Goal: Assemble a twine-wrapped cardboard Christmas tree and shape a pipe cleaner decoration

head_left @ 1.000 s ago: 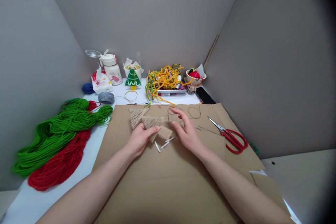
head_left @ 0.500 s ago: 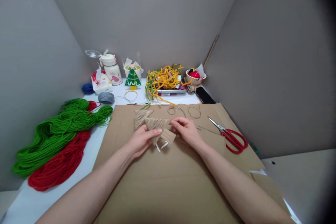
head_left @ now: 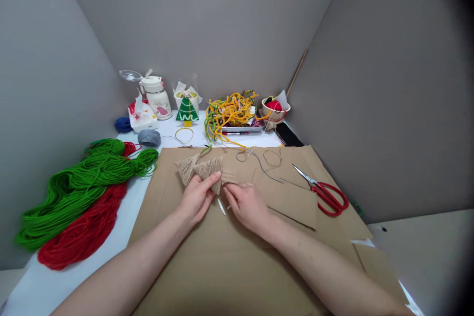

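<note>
My left hand (head_left: pixel 199 195) is closed around a cardboard tree (head_left: pixel 209 168) wrapped in brown twine, thumb pressed on its front near the bare trunk (head_left: pixel 228 177). The tree lies on its side, with its tip to the left. Just below the trunk, my right hand (head_left: pixel 246 202) has its fingers pinched on the twine, which they mostly hide. A dark strand of twine (head_left: pixel 292 218) runs out from beneath that hand to the right. Below the tree, a narrow white strip (head_left: pixel 221 207) lies between the hands.
Red-handled scissors (head_left: pixel 329 197) lie open at the right on the cardboard sheet (head_left: pixel 222 276). Green yarn (head_left: pixel 81 187) and red yarn (head_left: pixel 89 232) are heaped at the left. Behind stand a white bottle (head_left: pixel 157 101), a green felt tree (head_left: pixel 187 111), and a tray (head_left: pixel 242 129) of yarn scraps.
The wrapped tree has shifted left and turned. My right hand has moved down and left, below the trunk, and the dark strand now shows to its right.
</note>
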`<state>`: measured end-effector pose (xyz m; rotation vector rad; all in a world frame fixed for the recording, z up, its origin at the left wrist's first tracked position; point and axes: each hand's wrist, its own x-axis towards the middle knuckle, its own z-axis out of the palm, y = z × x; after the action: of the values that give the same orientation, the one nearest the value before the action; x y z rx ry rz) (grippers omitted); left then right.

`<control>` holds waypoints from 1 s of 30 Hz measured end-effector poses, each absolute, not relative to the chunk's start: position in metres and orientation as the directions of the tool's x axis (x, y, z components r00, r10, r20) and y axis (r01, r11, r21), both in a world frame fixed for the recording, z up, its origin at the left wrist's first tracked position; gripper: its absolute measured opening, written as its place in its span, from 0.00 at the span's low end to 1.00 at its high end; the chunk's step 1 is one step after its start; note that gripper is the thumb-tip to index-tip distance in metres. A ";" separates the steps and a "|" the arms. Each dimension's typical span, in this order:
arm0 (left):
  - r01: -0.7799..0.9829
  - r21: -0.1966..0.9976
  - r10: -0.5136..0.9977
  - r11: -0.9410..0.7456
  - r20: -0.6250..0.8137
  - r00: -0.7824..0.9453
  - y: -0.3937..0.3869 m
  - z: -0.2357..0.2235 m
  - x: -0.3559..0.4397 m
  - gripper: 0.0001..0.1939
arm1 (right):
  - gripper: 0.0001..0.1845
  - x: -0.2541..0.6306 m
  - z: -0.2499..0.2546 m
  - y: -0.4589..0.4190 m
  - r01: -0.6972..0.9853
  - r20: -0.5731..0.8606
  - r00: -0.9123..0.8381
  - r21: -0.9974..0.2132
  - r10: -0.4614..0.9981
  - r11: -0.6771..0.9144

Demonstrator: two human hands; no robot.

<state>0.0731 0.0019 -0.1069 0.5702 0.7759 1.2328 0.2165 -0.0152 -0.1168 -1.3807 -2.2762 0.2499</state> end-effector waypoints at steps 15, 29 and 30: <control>-0.190 0.920 0.931 0.343 -0.360 -0.063 0.001 -0.124 0.062 0.19 | 0.13 0.233 -0.094 -0.007 0.754 0.480 -0.450 -0.248 0.753 0.608; -0.404 0.802 0.894 0.440 -0.346 0.286 -0.001 -0.109 0.068 0.20 | 0.12 0.249 -0.098 0.012 0.473 0.243 -0.172 -0.830 0.955 0.296; -0.415 0.793 0.891 0.446 -0.352 0.285 -0.001 -0.109 0.068 0.19 | 0.12 0.249 -0.099 0.013 0.445 0.206 -0.178 -0.855 0.962 0.265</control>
<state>0.0679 -0.0014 -0.1088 0.6400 0.8922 0.9576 0.2486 0.0128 -0.0990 -1.2906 -1.7590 0.8397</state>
